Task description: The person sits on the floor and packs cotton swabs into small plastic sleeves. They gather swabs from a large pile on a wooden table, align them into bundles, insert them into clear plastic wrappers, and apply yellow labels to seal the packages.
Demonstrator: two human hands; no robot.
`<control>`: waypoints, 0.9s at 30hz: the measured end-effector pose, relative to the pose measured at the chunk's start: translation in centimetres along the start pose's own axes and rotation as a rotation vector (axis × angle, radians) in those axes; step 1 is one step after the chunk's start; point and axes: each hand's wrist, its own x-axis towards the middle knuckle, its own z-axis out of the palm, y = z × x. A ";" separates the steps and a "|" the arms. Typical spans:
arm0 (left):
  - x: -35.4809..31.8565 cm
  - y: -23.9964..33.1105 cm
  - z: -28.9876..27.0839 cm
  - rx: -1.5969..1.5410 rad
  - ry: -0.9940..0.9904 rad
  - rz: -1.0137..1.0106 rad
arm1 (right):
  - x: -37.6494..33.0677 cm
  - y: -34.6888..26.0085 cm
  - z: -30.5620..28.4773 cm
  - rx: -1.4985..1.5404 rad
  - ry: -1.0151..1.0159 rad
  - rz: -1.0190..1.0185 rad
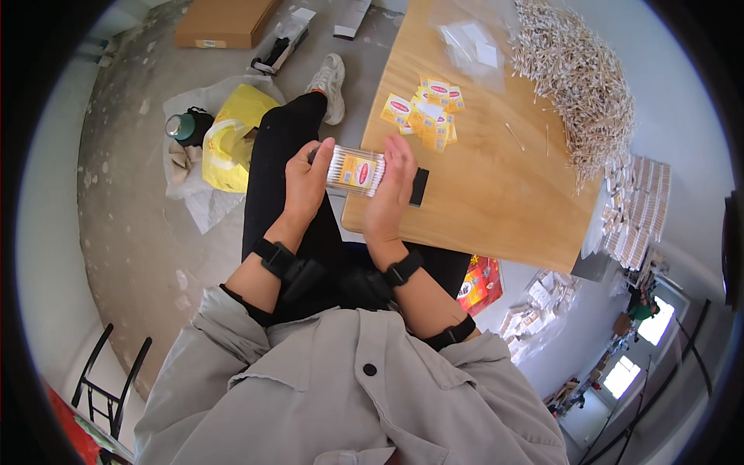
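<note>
Above the table's near left corner, a clear flat box of cotton swabs [356, 170] is held between my two hands, with a yellow and white label card showing inside. My left hand [307, 177] is closed on the box's left end, its thumb at the upper edge. My right hand [393, 182] presses against the opposite end, fingers stretched up along it and bent slightly inward. Beyond the box, several yellow label cards [428, 115] lie loosely overlapped on the wooden table [480, 194]. Just beside my right hand is a small black object [419, 187] at the table edge.
A large heap of loose cotton swabs [581, 85] covers the table's far right. Stacked swab packs [643, 201] stand beyond its right edge. Clear plastic bags [471, 46] lie at the back. On the floor at left are a yellow bag [232, 139], a bottle [180, 126] and a cardboard box [221, 23].
</note>
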 end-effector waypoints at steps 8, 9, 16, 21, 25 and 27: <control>0.5 2.2 0.3 -0.336 0.009 -0.210 | 2.2 -0.2 -2.1 0.226 -0.006 0.014; 0.4 2.1 0.4 -0.313 0.011 -0.193 | 2.1 -0.1 -1.9 0.217 -0.029 0.013; 0.4 0.8 0.4 -0.134 -0.026 -0.016 | 1.5 0.1 -0.2 0.130 -0.070 0.026; 0.3 1.0 0.4 -0.069 -0.003 0.000 | 1.5 -0.4 0.4 -0.004 -0.069 0.001; 0.2 0.8 0.4 0.010 0.022 0.013 | 1.1 -0.7 0.8 -0.108 -0.060 -0.038; 0.3 0.7 0.4 0.058 0.039 0.015 | 1.2 -0.8 0.9 -0.138 -0.057 -0.055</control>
